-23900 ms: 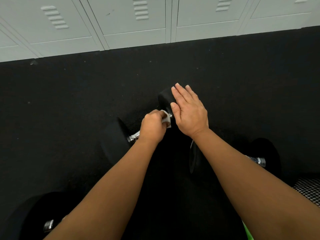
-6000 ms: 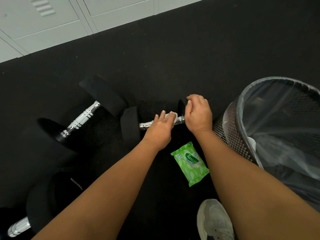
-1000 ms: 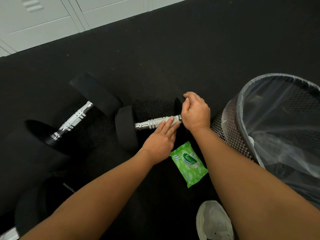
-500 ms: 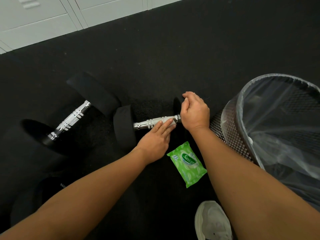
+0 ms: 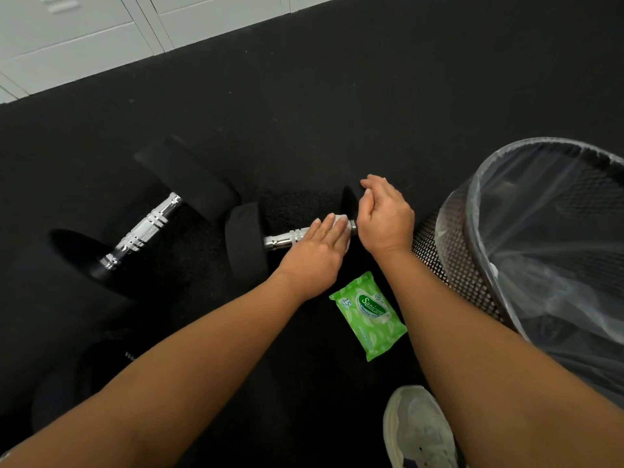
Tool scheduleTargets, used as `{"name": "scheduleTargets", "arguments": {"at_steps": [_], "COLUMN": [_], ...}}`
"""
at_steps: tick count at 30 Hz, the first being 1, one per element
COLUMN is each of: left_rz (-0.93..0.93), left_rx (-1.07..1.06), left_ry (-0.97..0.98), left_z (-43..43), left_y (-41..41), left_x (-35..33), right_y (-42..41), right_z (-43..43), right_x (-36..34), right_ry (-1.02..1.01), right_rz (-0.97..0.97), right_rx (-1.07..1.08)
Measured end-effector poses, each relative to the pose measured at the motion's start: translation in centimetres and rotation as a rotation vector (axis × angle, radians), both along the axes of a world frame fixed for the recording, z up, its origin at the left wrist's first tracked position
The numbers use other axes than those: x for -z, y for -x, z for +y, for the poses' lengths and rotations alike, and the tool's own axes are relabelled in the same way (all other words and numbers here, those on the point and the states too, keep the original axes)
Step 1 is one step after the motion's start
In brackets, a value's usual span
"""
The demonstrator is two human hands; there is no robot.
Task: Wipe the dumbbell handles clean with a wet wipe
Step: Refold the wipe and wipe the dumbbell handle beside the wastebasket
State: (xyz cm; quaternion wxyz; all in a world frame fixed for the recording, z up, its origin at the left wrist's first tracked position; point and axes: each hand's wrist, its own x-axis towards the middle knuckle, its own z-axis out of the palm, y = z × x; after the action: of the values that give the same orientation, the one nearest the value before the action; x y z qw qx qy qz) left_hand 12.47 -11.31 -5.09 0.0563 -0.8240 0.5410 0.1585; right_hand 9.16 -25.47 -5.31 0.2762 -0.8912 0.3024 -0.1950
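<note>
Chrome handle [image 5: 283, 238]: bare metal with knurled bands, showing at its left end; the right part is covered by the wipe and the fingers.
Right-hand dumbbell [image 5: 243, 241]: lies on the black floor [image 5: 337, 96], handle running left to right, black heads at both ends, in the middle of the view.
Wet wipe [image 5: 339, 219]: white, bunched on the right part of the handle, under the left fingers and just beside the right head.
Left grip [image 5: 317, 251]: the person's left hand, released, fingers straight and together, pressing the wipe flat onto the handle.
Right grip [image 5: 385, 217]: the person's right hand, fingers curled over the top of the dumbbell's right head, grasping it.
Second dumbbell [image 5: 148, 228]: to the left, apart from the first, lying at a slant, its banded chrome handle bare.
Wipe packet [image 5: 369, 315]: green, flat on the floor, near side of the handle, between the two forearms.
Mesh bin [image 5: 449, 265]: black, lined with a clear bag, at the right, just beside the right wrist.
Shoe [image 5: 418, 430]: pale, at the near edge, under the right forearm.
Lockers [image 5: 84, 38]: light grey, along the far left edge of the floor.
</note>
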Motion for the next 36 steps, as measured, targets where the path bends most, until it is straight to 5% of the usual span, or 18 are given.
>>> {"name": "scheduleTargets", "arguments": {"at_steps": [7, 13, 18, 26, 36], "left_rz": [0.338, 0.256, 0.307, 0.209, 0.29], "left_rx": [-0.447, -0.288, -0.498, -0.208, -0.364], "left_ry": [0.168, 0.262, 0.246, 0.321, 0.321], "left_z": [-2.9, -1.3, -2.0, 0.4, -2.3], "left_y": [-1.1, 0.7, -0.6, 1.7, 1.1], "left_x": [-1.5, -0.7, -0.4, 1.2, 0.1], "right_y": [2.2, 2.6, 3.3, 4.4, 4.6], "right_z": [0.8, 0.9, 1.0, 1.2, 1.3], "right_x": [0.9, 1.1, 1.2, 1.2, 1.0], "right_ry": [0.045, 0.085, 0.14, 0.174, 0.174], "right_rz": [-0.149, -0.161, -0.172, -0.177, -0.131], "right_rx": [-0.007, -0.049, -0.075, -0.11, -0.114]}}
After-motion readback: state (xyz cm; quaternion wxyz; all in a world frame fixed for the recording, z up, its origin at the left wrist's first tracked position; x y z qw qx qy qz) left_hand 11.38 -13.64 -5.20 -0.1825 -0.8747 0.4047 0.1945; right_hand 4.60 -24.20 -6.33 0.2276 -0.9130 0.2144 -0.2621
